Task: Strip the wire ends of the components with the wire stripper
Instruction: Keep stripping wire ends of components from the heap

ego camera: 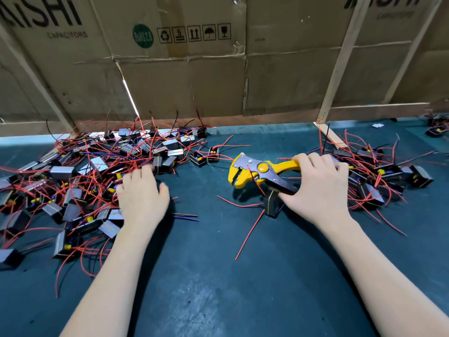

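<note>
My right hand grips the handles of the yellow wire stripper, whose jaws point left and stand apart. Just below the stripper, one black box component with red wires stands on the mat, touching my right thumb. My left hand reaches with straight fingers into the big pile of components with red and black wires on the left; its fingertips touch a component at the pile's edge. A second, smaller pile of components lies to the right of my right hand.
The dark green mat covers the table. A cardboard wall with wooden battens closes off the back. Two loose dark wire pieces lie beside my left wrist. More components sit at the far right.
</note>
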